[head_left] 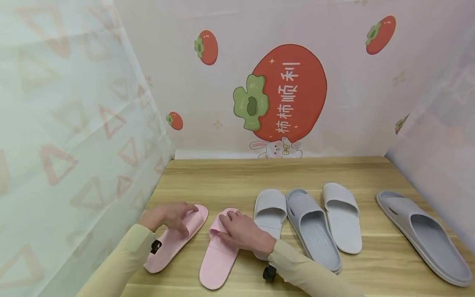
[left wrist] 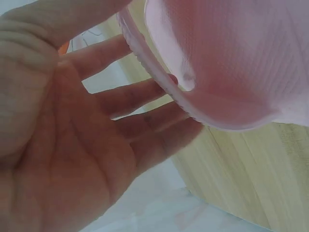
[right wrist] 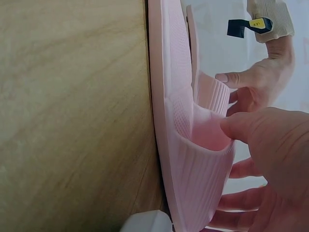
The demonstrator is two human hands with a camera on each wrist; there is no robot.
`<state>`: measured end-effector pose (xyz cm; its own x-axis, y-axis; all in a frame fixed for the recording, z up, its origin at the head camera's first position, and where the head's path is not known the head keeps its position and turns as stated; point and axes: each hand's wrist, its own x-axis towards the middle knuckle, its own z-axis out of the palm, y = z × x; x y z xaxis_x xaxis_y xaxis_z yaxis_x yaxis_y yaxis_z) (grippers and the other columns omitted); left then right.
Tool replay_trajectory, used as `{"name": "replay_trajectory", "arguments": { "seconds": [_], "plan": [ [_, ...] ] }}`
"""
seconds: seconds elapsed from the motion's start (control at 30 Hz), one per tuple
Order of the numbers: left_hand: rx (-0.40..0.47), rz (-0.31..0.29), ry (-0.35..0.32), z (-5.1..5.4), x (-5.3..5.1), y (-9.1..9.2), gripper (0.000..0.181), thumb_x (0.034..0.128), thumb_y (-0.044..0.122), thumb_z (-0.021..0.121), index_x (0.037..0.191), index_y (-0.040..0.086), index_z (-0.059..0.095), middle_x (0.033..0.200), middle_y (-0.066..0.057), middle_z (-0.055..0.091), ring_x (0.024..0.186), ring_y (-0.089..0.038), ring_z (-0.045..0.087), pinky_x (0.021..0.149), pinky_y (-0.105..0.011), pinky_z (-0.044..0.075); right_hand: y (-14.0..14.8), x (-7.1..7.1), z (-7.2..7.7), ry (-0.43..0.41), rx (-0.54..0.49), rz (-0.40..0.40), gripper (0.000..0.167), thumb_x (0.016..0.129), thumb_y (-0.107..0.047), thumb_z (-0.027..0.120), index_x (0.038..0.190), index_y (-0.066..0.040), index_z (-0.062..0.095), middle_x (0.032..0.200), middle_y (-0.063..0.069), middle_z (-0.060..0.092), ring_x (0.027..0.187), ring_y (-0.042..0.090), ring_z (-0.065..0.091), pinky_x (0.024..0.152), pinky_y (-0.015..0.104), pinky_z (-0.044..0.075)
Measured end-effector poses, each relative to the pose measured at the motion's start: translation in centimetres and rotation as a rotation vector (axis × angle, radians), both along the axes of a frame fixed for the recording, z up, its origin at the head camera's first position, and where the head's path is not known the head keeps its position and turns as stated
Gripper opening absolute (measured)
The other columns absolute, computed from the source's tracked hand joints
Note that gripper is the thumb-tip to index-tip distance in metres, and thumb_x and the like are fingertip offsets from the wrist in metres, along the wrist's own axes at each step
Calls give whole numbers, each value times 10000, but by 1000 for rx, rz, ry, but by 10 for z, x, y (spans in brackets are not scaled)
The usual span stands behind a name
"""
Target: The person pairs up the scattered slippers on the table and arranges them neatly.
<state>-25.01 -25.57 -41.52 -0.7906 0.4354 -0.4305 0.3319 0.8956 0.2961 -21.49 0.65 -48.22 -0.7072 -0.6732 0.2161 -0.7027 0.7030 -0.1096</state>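
Two pink slippers lie on the wooden table. My left hand [head_left: 172, 216] is at the left pink slipper [head_left: 167, 247], its thumb and fingers spread about the ribbed strap. In the left wrist view, the fingers [left wrist: 145, 96] pass behind the strap's edge, and the thumb tip is out of frame. The right pink slipper [head_left: 219, 264] is held at its strap by my right hand [head_left: 246, 233]. Its thumb [right wrist: 241, 126] is at the strap opening, while the other fingers reach over the outer side. Both slippers have their open heels towards me.
Right of my hands lie a white slipper [head_left: 271, 202], partly hidden by my right hand, a grey slipper [head_left: 315, 231] and another white slipper [head_left: 345, 231]. A second grey slipper [head_left: 430, 239] lies far right. Printed sheets [head_left: 208, 95] wall the table [head_left: 222, 177] at the back and sides.
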Motion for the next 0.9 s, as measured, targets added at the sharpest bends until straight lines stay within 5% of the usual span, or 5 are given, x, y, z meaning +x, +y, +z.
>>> {"name": "replay_trajectory", "arguments": {
  "seconds": [0.43,0.77,0.9],
  "plan": [
    [23,15,24,-3,-5,6,805,681,274,857,1380,61,517,1131,-101,616,985,-214,568,898,-432,495,-1,-3,7,-67,1,21,374,972,-503,528,1145,-179,596,1006,30,611,868,175,573,649,295,495],
    [22,-22,57,7,-15,13,770,723,309,833,1392,76,532,1026,-69,621,872,-174,538,778,-350,484,1,-9,15,-132,-37,25,442,960,-576,496,1128,-185,616,1059,39,621,798,128,553,590,256,457],
    [33,-29,74,10,-17,15,762,735,330,823,1390,70,534,1051,-72,644,880,-167,554,785,-344,496,2,-13,21,-159,-42,8,505,959,-607,467,1181,-176,605,1137,66,624,894,171,573,685,304,498]
  ]
}}
